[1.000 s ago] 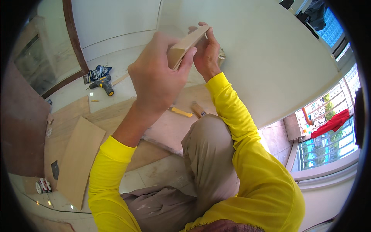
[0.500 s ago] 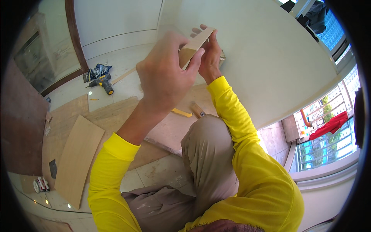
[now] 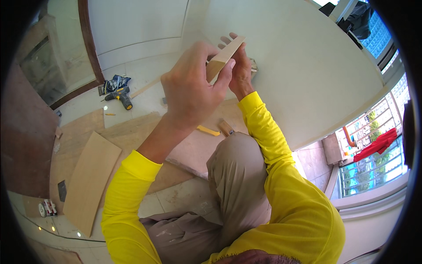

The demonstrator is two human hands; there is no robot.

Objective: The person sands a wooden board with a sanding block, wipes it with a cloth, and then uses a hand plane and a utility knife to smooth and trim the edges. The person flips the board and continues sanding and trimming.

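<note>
Both hands are raised in front of me at a small, pale wooden piece (image 3: 227, 51) with a flat, narrow top face. My left hand (image 3: 191, 83) grips its near end, thumb along one side and fingers curled round the other. At the far end, my right hand (image 3: 241, 70) holds the piece from the right side, with several fingertips showing beyond it. The underside of the piece is hidden by the hands. Below them, a yellow-handled tool (image 3: 208, 130) and a wood-coloured block-like tool (image 3: 226, 127) lie on the boards by my knee.
A cordless drill (image 3: 119, 97) lies on the tiled floor at the far left, beside a dark crumpled bag (image 3: 115, 83). A long plywood panel (image 3: 92, 180) rests on larger sheets at left. A big white panel (image 3: 303, 66) stands at right, near a barred window (image 3: 373, 149).
The view has shifted slightly, so the floor items sit a little further right. Both hands stay on the wooden piece, which has moved slightly and tilted a little.
</note>
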